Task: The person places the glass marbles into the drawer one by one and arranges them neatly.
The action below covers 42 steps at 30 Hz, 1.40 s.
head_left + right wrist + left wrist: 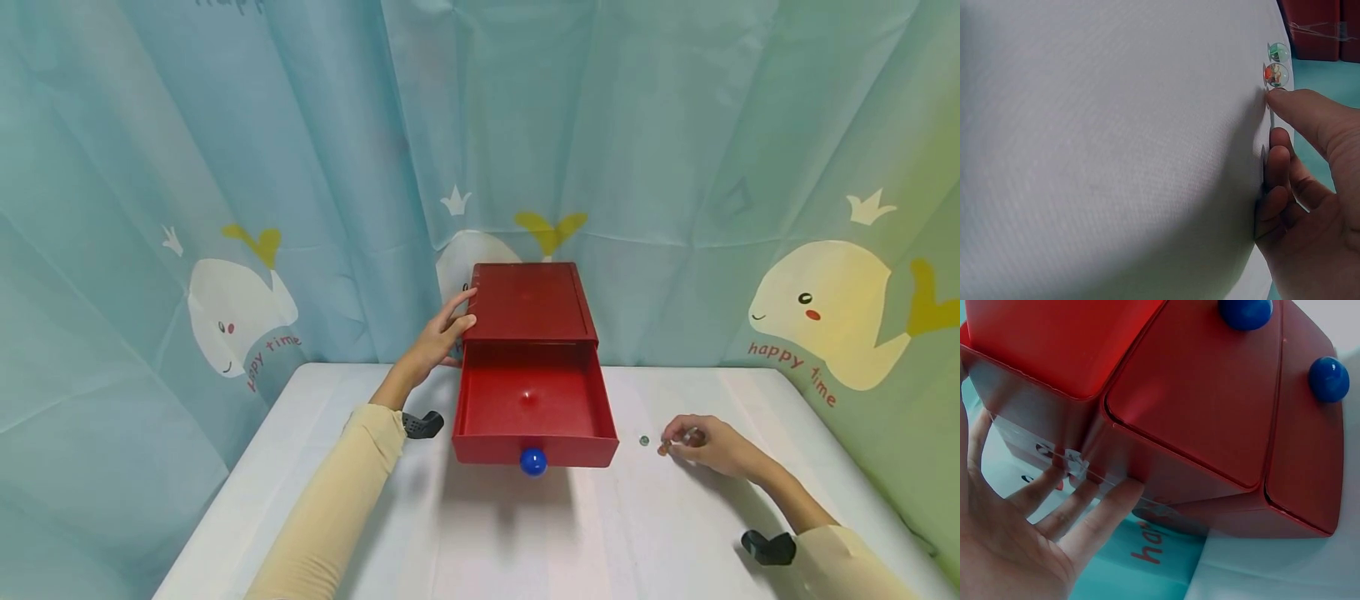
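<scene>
A red drawer cabinet point(528, 302) stands on the table, its top drawer point(534, 451) pulled out by a blue knob point(533, 462) side. My left hand point(435, 342) rests against the cabinet's left side, fingers spread, as the left wrist view also shows the hand point(1029, 531). To the right of the drawer lies a greenish clear marble point(644, 440). My right hand point(708, 444) is on the table just beside an orange-tinted marble point(662, 450). In the right wrist view its thumb tip is close to that marble point(1276, 74), with a gap below to the loosely bent fingers point(1279, 162).
Two lower drawers with blue knobs point(1329, 379) are pushed in. The white table point(360, 508) ends at a curtain point(645, 150) printed with whales, behind and beside the cabinet. Clear tape point(1029, 439) runs along the cabinet's side.
</scene>
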Each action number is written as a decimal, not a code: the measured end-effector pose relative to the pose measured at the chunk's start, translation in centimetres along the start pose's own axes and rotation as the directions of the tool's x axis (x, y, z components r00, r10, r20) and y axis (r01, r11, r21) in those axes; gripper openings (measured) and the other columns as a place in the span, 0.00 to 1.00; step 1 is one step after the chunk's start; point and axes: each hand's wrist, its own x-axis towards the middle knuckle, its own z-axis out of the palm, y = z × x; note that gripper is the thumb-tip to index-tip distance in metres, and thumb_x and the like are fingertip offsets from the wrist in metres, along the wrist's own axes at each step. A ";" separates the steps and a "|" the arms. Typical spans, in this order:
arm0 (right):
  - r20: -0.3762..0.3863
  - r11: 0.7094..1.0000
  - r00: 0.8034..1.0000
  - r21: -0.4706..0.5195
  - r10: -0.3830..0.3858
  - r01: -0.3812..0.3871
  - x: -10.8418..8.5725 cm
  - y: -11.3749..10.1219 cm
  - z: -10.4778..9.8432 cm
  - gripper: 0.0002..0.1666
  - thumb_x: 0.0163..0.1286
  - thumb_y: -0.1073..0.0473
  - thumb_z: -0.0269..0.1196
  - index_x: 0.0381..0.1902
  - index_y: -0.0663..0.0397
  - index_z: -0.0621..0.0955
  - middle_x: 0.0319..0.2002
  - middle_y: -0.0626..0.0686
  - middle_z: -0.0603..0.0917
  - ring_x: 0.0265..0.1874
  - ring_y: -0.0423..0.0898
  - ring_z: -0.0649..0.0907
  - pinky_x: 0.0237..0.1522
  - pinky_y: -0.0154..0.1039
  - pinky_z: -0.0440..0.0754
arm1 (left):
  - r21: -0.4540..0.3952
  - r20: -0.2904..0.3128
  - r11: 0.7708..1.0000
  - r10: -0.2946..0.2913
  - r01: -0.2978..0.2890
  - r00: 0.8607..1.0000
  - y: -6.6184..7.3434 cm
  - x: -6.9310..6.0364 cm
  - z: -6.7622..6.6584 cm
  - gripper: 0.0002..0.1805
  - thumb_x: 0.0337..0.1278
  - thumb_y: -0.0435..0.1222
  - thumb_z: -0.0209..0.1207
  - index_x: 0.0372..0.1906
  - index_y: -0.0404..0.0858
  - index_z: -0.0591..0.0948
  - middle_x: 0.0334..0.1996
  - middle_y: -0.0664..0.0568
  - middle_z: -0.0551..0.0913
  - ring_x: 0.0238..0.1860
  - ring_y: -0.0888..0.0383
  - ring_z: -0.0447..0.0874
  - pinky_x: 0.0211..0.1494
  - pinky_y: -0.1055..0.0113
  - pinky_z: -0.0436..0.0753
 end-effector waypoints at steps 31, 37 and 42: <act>-0.024 0.964 0.965 -0.060 -0.262 0.260 0.1 -1.7 -3.4 0.07 0.67 0.68 0.68 0.38 0.50 0.83 0.33 0.47 0.84 0.32 0.36 0.81 0.34 0.33 0.79 | -0.003 -0.015 1.000 0.005 -0.005 1.000 -0.4 0.3 0.0 0.34 0.71 0.55 0.52 0.79 0.67 0.59 0.77 0.45 0.64 0.70 0.41 0.71 0.53 0.37 0.83; -0.047 0.974 0.975 -0.080 -0.218 0.214 0.4 -3.4 -4.9 0.06 0.68 0.64 0.69 0.40 0.48 0.84 0.36 0.44 0.85 0.33 0.38 0.83 0.34 0.34 0.80 | -0.007 -0.010 1.000 0.007 -0.007 1.000 -0.4 0.3 0.0 0.34 0.72 0.55 0.52 0.80 0.67 0.58 0.77 0.45 0.64 0.70 0.41 0.70 0.54 0.37 0.83; -0.090 0.974 0.972 -0.086 -0.217 0.209 0.5 -4.5 -6.0 0.09 0.68 0.64 0.70 0.40 0.43 0.84 0.37 0.45 0.86 0.33 0.40 0.84 0.34 0.35 0.82 | -0.010 -0.008 1.000 0.001 -0.001 1.000 -0.3 0.2 0.0 0.34 0.72 0.55 0.52 0.80 0.67 0.58 0.77 0.45 0.64 0.70 0.41 0.70 0.54 0.37 0.83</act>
